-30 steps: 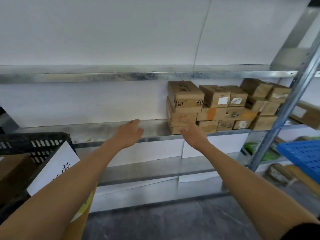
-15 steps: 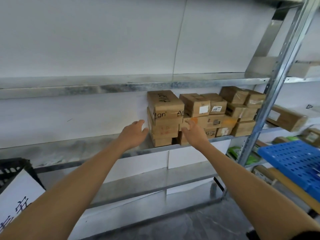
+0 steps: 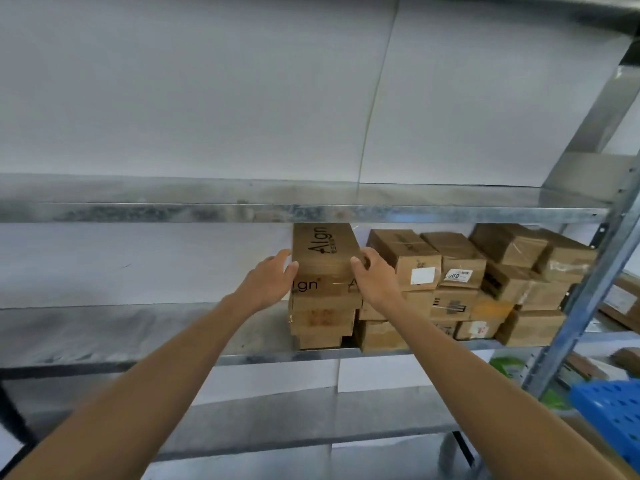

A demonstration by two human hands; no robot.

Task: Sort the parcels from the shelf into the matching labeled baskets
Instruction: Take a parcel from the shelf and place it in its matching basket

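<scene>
Top parcel (image 3: 323, 249), on the leftmost stack on the shelf (image 3: 138, 337), is laid front to back, short end outward. It is pressed by the left hand (image 3: 268, 278) and gripped by the right hand (image 3: 372, 275). Its rear is hidden by the upper shelf (image 3: 311, 213).

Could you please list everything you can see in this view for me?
Align box: one, brown, top of the left stack on the middle shelf.
Other parcels: roughly fifteen, brown cardboard, stacked right of and under it.
Shelving: one, galvanised grey metal, across the view.
Plastic crate: one, blue, lower right.
Green item: one, lower right shelf, unclear.
Left hand: fingers pressing the box's left side.
Right hand: fingers curled over its right edge.
</scene>
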